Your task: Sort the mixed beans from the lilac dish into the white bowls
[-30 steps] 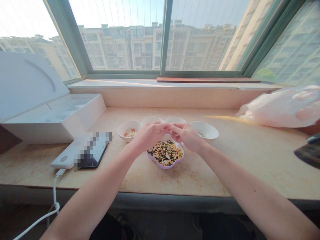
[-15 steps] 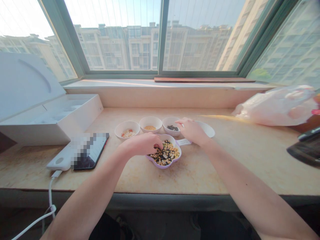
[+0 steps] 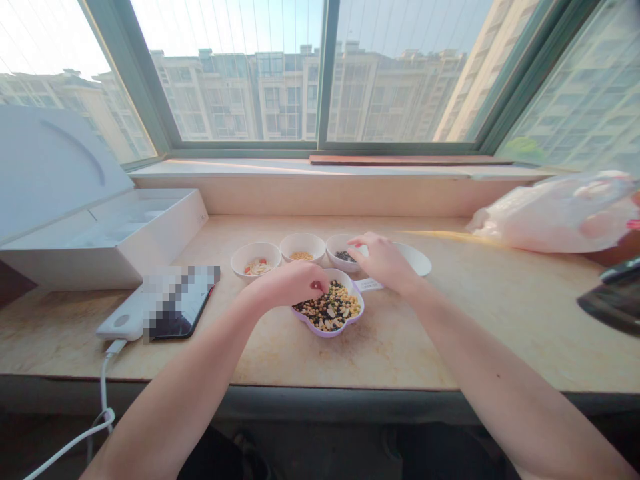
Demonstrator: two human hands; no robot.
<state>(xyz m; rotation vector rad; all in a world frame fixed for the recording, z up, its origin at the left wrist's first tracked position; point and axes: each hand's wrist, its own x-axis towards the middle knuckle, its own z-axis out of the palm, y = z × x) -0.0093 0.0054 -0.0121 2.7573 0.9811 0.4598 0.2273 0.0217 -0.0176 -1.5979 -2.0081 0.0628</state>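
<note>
My left hand (image 3: 287,283) hangs over the left rim of a lilac flower-shaped dish (image 3: 325,335) heaped with mixed beans, peas and pale seeds (image 3: 330,308). Its pinched fingertips hold a small red bean (image 3: 317,285). My right hand (image 3: 380,261) reaches over the rim of a small white bowl (image 3: 340,269) with dark beans (image 3: 344,256) in it. Whether those fingers hold anything is hidden. Two more white bowls stand to the left, one with yellow grains (image 3: 302,256) and one with pale and red pieces (image 3: 257,268).
A white dish (image 3: 420,265) lies partly behind my right hand. The stone sill (image 3: 350,360) carries an open white box (image 3: 100,233), a pixelated phone (image 3: 183,310), a corded power bank (image 3: 120,325) and a pink plastic bag (image 3: 555,217). A dark object (image 3: 613,300) enters at right.
Since a second ago my hands have parted from above the dish. The left has dropped to the dish's rim, and the right has moved over the dark-bean bowl. The last half second shows little movement.
</note>
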